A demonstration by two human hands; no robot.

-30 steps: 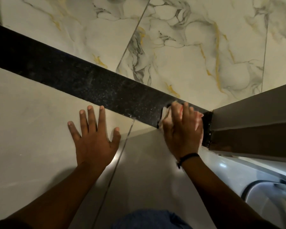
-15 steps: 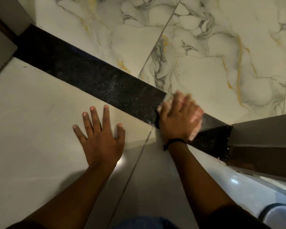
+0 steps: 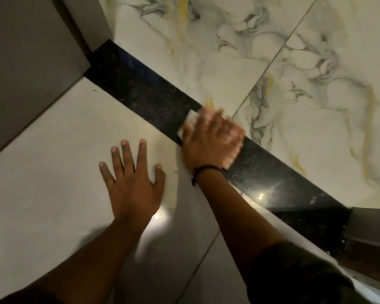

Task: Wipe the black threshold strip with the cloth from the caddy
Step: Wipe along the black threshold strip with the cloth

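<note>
Overhead, largest first. Item one: marbled floor tiles (image 3: 305, 69), white with grey and gold veining, filling the far side; no writing legible on them.

Item two: plain pale floor tiles (image 3: 42, 172) on the near side, glossy, with a bright glare spot near the left wrist and one grout line running diagonally.

Item three: black threshold strip (image 3: 145, 93), speckled stone, running diagonally from upper left to lower right between the two floors; a light reflection shows on its lower right part. No label or mark can be read.

Item four: grey door frame post (image 3: 31, 69) at the strip's upper-left end; a second grey frame piece (image 3: 371, 233) at its lower-right end.

Item five: right hand (image 3: 211, 139), motion-blurred, laid palm-down across the strip about midway along it, fingers (image 3: 233, 134) spread only slightly and pressing flat onto the cloth rather than curled around it. A thin black wristband (image 3: 203, 170) circles the wrist; a dark sleeve (image 3: 294, 270) covers the forearm lower down.

Item six: left hand (image 3: 134, 183), flat on the pale tile just beside the strip, fingers splayed wide, holding nothing.

Item seven: cloth (image 3: 190, 119), pale, mostly hidden beneath the right hand, one edge showing at the hand's upper-left side, lying on the strip.
</note>
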